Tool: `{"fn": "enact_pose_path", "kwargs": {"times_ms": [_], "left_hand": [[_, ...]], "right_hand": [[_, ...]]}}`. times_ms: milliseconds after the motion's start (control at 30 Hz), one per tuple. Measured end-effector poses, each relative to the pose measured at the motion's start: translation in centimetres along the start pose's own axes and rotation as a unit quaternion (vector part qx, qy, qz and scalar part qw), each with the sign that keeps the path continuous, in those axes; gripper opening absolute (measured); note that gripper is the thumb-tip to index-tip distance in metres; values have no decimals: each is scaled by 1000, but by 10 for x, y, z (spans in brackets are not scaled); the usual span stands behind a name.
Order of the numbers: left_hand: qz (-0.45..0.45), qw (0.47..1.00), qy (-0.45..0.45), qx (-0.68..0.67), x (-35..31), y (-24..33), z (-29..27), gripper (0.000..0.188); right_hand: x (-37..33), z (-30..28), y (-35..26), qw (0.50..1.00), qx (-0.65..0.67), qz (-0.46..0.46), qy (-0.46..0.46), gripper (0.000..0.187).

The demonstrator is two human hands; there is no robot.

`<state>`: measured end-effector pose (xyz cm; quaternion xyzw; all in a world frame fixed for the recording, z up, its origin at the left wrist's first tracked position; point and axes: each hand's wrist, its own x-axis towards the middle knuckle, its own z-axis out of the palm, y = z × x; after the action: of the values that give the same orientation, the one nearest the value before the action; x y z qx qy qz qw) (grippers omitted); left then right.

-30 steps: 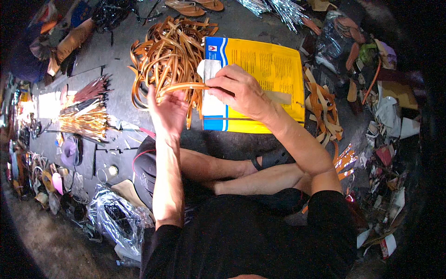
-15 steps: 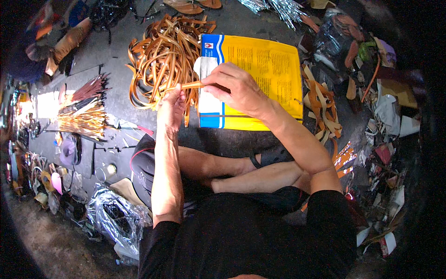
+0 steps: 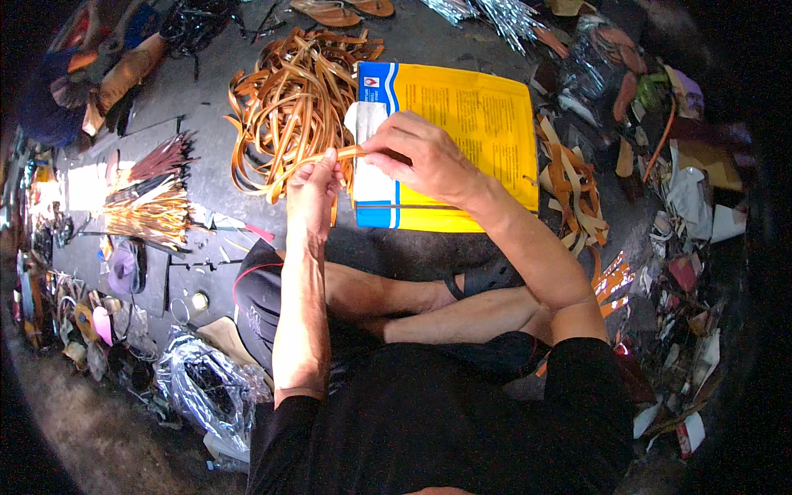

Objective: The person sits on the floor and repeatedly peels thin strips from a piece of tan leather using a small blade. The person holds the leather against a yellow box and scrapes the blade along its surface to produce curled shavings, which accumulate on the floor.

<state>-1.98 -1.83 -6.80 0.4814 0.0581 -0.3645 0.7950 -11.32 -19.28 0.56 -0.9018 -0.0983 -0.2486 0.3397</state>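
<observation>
Between my two hands runs a narrow tan leather strip (image 3: 350,153). My left hand (image 3: 314,188) pinches it between thumb and fingers at the near edge of a tangled pile of brown leather strips (image 3: 293,99). Over the blue and white end of a yellow panel (image 3: 462,107), my right hand (image 3: 421,158) is closed on the strip's other end, fingertips together. A pale whitish piece (image 3: 369,117) lies on the panel just beyond my right fingers. Whether the strip joins the pile behind my left hand is hard to see.
Bundles of dark red and tan strips (image 3: 148,202) lie on the left. More tan strips (image 3: 575,186) are to the right of the panel. Clear plastic wrap (image 3: 206,384) sits near my left side, sandals (image 3: 330,11) at the far edge, and mixed scraps (image 3: 689,198) along the right.
My left hand has shifted slightly right, closer to my right hand, so a shorter length of strip shows between them. My right hand has barely moved.
</observation>
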Motion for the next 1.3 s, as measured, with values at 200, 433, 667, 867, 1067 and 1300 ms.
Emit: {"fn": "enact_pose_path", "kwargs": {"times_ms": [200, 433, 667, 867, 1067, 1300], "left_hand": [[20, 1000, 7, 19, 6, 4, -6, 11], [29, 998, 6, 58, 14, 8, -16, 16], [30, 997, 21, 62, 16, 11, -25, 16], [21, 999, 14, 33, 25, 12, -41, 12], [-7, 967, -5, -256, 5, 24, -18, 16], [38, 995, -47, 75, -26, 19, 35, 19]], "right_hand": [[2, 1, -4, 1000, -11, -2, 9, 10], [-2, -7, 0, 999, -44, -2, -16, 14], [-5, -10, 4, 999, -41, -10, -23, 13], [8, 3, 4, 998, -49, -47, -13, 15], [9, 0, -1, 1000, 6, 4, -13, 16], [5, 3, -5, 997, 38, 72, -3, 15]]}}
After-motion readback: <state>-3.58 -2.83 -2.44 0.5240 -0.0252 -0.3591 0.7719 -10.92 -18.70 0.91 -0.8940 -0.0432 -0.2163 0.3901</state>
